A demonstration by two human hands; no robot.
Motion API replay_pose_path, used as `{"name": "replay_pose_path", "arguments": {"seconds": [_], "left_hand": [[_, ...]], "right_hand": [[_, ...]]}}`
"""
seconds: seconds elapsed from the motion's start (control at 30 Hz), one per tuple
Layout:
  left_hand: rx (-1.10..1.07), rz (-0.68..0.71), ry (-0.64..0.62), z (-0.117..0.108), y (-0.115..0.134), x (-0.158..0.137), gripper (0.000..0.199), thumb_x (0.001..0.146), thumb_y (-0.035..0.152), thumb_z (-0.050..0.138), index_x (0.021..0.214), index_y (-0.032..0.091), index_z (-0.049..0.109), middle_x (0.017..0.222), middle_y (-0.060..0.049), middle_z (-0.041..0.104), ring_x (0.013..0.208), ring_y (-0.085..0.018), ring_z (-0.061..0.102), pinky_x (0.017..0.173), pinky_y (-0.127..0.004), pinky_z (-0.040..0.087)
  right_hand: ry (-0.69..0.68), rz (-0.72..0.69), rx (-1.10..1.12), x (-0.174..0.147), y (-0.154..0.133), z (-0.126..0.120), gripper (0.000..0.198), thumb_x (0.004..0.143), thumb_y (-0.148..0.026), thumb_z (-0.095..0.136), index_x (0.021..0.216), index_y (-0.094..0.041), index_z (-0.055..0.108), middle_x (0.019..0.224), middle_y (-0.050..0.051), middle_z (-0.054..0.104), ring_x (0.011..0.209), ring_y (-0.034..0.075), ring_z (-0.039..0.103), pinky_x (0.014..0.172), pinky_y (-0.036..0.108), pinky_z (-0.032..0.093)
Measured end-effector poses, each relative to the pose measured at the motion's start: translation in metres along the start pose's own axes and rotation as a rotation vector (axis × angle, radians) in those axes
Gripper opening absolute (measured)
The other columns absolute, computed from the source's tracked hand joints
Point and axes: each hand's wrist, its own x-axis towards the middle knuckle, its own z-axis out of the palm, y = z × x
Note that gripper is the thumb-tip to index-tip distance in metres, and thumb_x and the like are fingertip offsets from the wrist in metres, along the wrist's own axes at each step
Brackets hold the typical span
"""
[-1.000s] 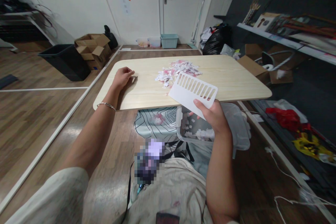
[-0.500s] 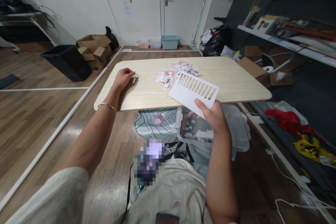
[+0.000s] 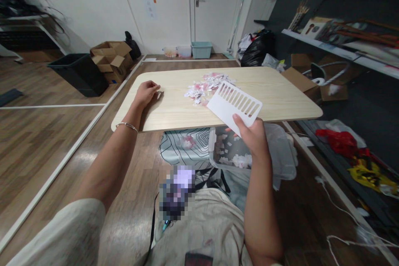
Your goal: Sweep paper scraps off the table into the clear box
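Note:
My right hand (image 3: 253,136) grips a white slotted scraper (image 3: 229,110), thumb on its face. The scraper is tilted, its slotted end pointing to the far right, above the near part of the pale wooden table (image 3: 286,95). Just beyond its far left corner lies a loose heap of white and pinkish paper scraps (image 3: 202,87). My left hand (image 3: 148,92) rests at the table's left side, fingers curled together; whether anything is between them is hidden. Under the near edge stands a clear plastic bin (image 3: 212,149) with paper scraps inside, partly covered by my right hand.
A black bin (image 3: 82,75) and open cardboard boxes (image 3: 109,64) stand on the floor at the left. A pixelated object (image 3: 179,191) lies near my lap. Shelves (image 3: 336,48) and another cardboard box (image 3: 301,81) line the right side. A white cable (image 3: 339,212) trails across the floor.
My right hand has shifted the scraper slightly to the right and toward the far side, baring a bit more table beside the paper heap. My left hand stays in place.

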Motion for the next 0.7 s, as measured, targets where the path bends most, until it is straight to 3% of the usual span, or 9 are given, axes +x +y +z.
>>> {"name": "replay_pose_path", "arguments": {"seconds": [0.33,0.7], "left_hand": [[0.021,0.009,0.014,0.002,0.007,-0.005,0.015,0.077,0.029,0.073,0.073,0.02,0.062,0.061,0.0,0.057,0.055,-0.014,0.049,0.051,-0.024,0.036],[0.014,0.015,-0.001,0.0,0.0,0.001,0.016,0.076,0.03,0.075,0.076,0.021,0.061,0.063,0.001,0.057,0.056,-0.015,0.051,0.052,-0.024,0.039]], "right_hand": [[-0.213,-0.031,-0.018,-0.007,-0.002,0.011,0.042,0.089,-0.054,0.076,0.1,-0.014,0.08,0.091,0.013,0.085,0.065,0.026,0.08,0.046,0.027,0.054],[-0.214,0.033,0.092,-0.009,-0.008,0.007,0.042,0.084,-0.054,0.081,0.098,-0.015,0.078,0.085,0.01,0.083,0.059,0.023,0.076,0.042,0.025,0.049]]}}
